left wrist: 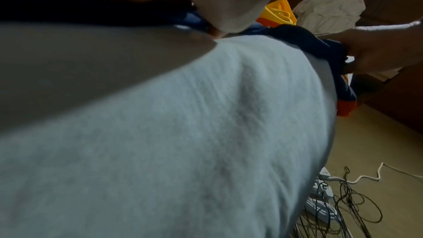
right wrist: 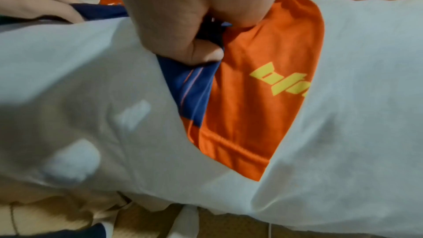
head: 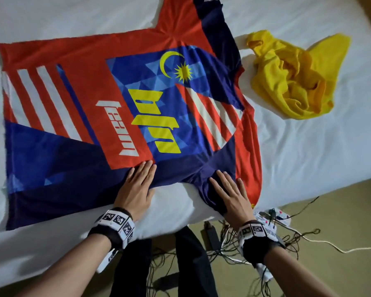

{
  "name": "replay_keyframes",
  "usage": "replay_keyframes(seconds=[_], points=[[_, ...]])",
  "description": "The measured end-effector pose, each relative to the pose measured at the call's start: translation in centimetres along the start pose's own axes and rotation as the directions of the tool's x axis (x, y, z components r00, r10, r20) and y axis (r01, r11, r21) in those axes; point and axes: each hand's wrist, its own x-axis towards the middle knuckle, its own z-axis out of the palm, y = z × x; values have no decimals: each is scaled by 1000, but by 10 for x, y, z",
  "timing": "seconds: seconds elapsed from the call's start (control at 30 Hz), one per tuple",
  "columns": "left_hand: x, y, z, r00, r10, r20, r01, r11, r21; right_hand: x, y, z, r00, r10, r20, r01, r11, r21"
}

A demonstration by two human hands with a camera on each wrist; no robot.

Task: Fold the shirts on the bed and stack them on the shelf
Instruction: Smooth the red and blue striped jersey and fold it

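Jersey, spread on bed: my left hand fingers flat, right hand thumb pinching sleeve, smoothing for folding.

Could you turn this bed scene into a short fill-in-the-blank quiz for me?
1. The jersey lies spread out on the white ____.
2. The crumpled shirt beside it is ____ in colour.
3. The left hand and right hand both rest on the ____.
4. Tangled ____ lie on the floor beside the bed.

Missing words: bed; yellow; jersey; cables
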Motion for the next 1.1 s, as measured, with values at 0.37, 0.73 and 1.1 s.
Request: replay_keyframes(seconds=[0.37,0.73,1.1], points=[[16,-7,-30,946,-77,-315,-17,958,-286,24,-4,-38,997,3,-74,5,994,107],[22,12,-27,967,-146,-206,61,926,-371,7,-36,-18,971,236,-35,-231,966,112],[69,-11,-71,921,-210,-329,50,900,-433,145,-31,-177,919,391,-43,-392,920,-16]])
